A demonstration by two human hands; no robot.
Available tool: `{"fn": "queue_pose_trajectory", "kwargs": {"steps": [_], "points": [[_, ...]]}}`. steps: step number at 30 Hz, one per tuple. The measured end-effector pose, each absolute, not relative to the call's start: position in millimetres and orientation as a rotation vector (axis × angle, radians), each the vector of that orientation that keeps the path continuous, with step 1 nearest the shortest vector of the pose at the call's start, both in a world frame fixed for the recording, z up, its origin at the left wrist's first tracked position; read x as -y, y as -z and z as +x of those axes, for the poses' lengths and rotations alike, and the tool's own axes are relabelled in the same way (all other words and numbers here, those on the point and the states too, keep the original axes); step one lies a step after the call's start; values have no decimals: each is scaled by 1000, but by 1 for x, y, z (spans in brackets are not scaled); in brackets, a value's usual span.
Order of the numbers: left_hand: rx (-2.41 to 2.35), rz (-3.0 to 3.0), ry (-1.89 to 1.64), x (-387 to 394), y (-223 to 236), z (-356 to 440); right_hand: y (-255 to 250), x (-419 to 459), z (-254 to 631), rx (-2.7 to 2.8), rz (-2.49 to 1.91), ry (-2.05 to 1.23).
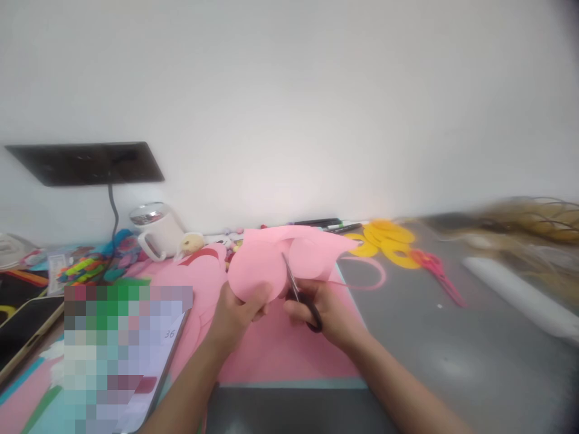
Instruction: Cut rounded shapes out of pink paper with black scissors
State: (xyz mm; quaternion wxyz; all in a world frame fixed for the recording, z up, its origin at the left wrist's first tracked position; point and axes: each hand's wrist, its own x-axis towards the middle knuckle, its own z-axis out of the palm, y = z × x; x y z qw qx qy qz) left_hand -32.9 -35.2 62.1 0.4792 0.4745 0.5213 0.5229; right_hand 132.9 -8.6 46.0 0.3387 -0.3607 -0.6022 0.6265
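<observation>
My left hand (248, 304) pinches the lower edge of a pink sheet of paper (257, 268), which has a rounded outline on its left part. In my right hand (316, 304) is a pair of black-handled scissors (301, 295), the fingers through its loops. The blades point up and away, lying against the paper between its rounded left part and the piece to the right. Whether the blades are parted is too blurred to tell. Beneath both hands lies a larger pink sheet (289, 355) on a pale blue-green one.
Pink paper cutouts (194, 283) are piled at the left, beside a tablet-like screen (158, 361). A white lidded mug (160, 232) stands behind. To the right lie yellow paper rings (386, 238), pink scissors (441, 277) and a white roll (515, 295). Pens (321, 223) rest near the wall.
</observation>
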Motion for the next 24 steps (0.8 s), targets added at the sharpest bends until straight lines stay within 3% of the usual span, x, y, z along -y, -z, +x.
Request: {"fn": "queue_pose_trajectory", "kwargs": {"steps": [10, 24], "points": [[-1376, 1109, -1245, 37, -63, -33, -54, 8, 135, 1717, -984, -1500], [-1382, 1096, -1281, 36, -61, -33, -54, 6, 136, 1706, -900, -1558]]}}
